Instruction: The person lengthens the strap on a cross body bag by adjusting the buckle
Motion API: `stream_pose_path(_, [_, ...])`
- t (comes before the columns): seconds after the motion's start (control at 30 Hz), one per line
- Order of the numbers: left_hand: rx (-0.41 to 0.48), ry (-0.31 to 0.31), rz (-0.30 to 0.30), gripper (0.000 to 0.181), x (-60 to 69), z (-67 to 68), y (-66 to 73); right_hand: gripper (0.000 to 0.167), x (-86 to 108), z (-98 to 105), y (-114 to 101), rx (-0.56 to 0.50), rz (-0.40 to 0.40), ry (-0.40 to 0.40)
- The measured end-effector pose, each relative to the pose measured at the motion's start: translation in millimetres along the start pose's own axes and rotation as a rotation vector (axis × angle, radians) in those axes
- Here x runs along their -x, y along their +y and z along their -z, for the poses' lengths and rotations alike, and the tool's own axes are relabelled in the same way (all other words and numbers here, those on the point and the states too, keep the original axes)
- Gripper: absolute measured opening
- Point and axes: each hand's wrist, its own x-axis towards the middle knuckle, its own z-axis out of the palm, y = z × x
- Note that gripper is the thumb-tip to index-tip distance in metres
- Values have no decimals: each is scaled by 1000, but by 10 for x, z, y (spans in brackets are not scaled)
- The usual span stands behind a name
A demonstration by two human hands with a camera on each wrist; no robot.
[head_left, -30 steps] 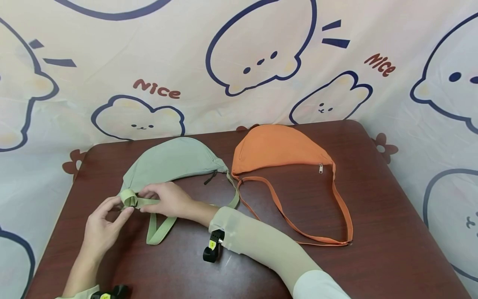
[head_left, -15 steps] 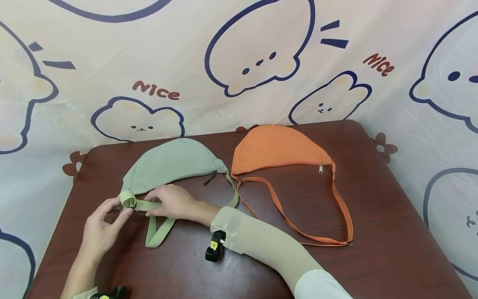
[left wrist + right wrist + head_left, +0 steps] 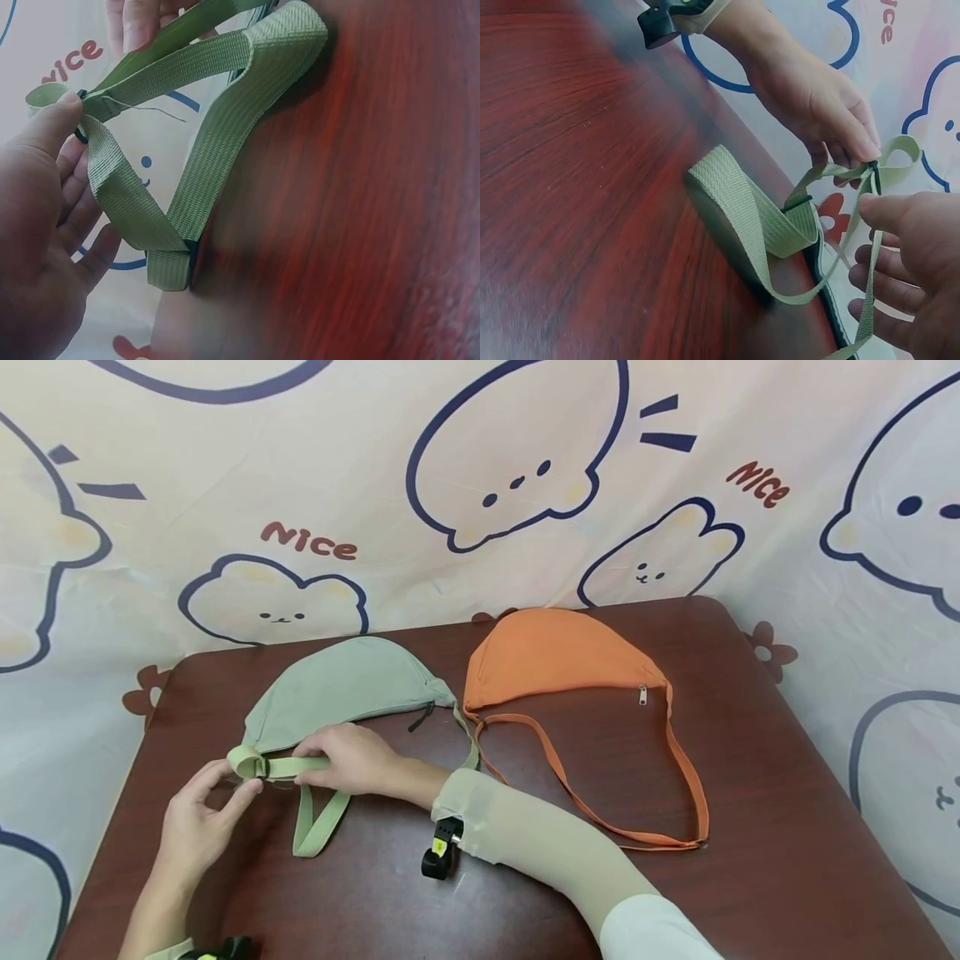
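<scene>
A pale green crescent-shaped bag (image 3: pixel 337 685) lies at the left of the table, its black zipper pull (image 3: pixel 422 718) near the right end. At its lower left corner my left hand (image 3: pixel 197 818) pinches the dark slider buckle (image 3: pixel 81 133) on the green strap (image 3: pixel 217 150). A small loop of strap (image 3: pixel 243 762) sticks out beyond the buckle. My right hand (image 3: pixel 352 760) pinches the strap just right of the buckle, and the strap runs between both hands. In the right wrist view, a slack fold of strap (image 3: pixel 739 195) hangs down towards the table.
To the right lies an orange crescent-shaped bag (image 3: pixel 562 660) with its orange strap (image 3: pixel 555 760) looped on the table. The brown table (image 3: pixel 787 827) has a rounded back edge. Behind it hangs a printed cloth (image 3: pixel 465 585). Each wrist wears a black camera mount (image 3: pixel 442 847).
The small strap loop at the buckle has grown and shifted left. My right hand has moved slightly right along the strap; the left hand keeps its hold at the buckle.
</scene>
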Motion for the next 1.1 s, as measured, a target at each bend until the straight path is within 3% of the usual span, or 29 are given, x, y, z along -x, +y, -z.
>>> stream_pose_path(0.53, [32,-8,-11,31,30,47,-53,18,274,251,239,-37,-12,-72])
stream_pose_path(0.77, [26,-45,-21,27,42,42,-57,15,359,264,370,-34,-24,-70])
stream_pose_path(1.1, [15,-43,-2,26,54,65,-89,14,456,290,513,12,-40,-80])
